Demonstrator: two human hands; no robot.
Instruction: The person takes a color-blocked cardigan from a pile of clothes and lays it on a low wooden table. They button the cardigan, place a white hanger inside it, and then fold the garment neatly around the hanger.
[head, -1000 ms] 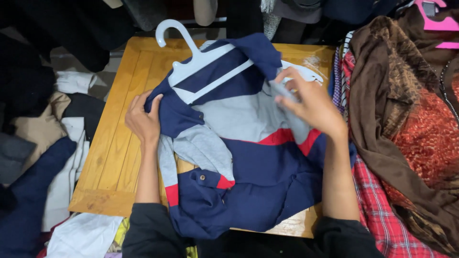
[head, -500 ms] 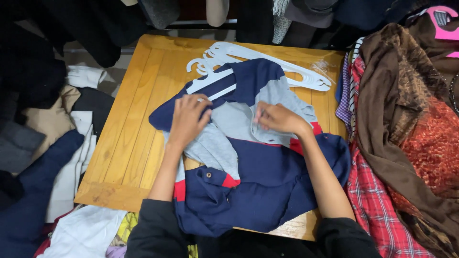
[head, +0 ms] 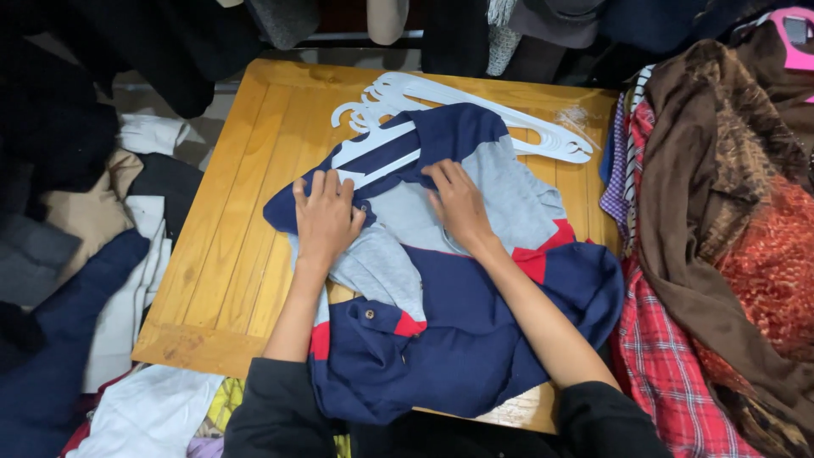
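Left hand [head: 326,216], right hand [head: 460,203] pressed flat, fingers spread, on rumpled navy-grey-red jacket [head: 458,339]; white hangers [head: 475,110] at 12 o'clock on wooden table [head: 229,246].

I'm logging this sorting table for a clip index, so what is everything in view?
navy, grey and red polo shirt: one, spread on the table under both hands
white plastic hangers: several stacked, exact count unclear, table's far side, partly under the shirt
wooden slatted table: one, light brown, centre
brown patterned garment: one, draped at right
red plaid cloth: one, right of the table
pink hanger: one, top right corner
dark and white clothes pile: many, floor at left
left hand: flat on shirt
right hand: flat on shirt
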